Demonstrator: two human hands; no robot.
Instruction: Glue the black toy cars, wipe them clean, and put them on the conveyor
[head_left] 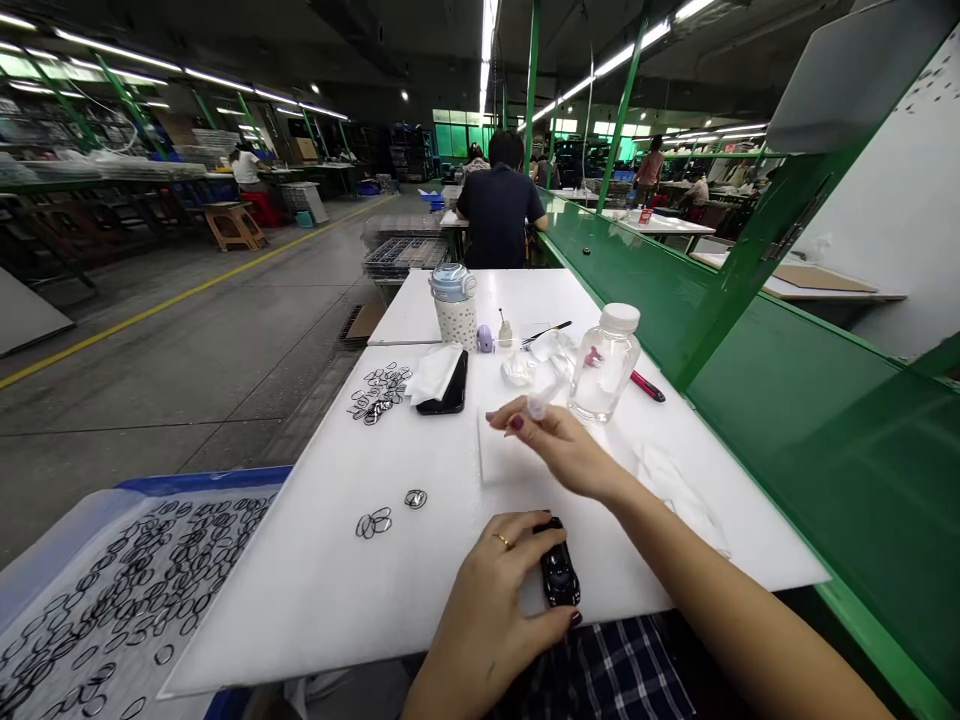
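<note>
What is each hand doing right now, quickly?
Left hand: closed, holding a small black glossy object.
Right hand: fingers curled at a small clear piece; whether it grips cannot be told.

**Green, white and black mark the bench**

A white board is edged by a green rail, and a tray is rimmed in blue. A flask is capped pale blue above a dotted white body. A black piece is held above navy-and-white checked cloth; dark red polish is seen on the fingernails.
</note>
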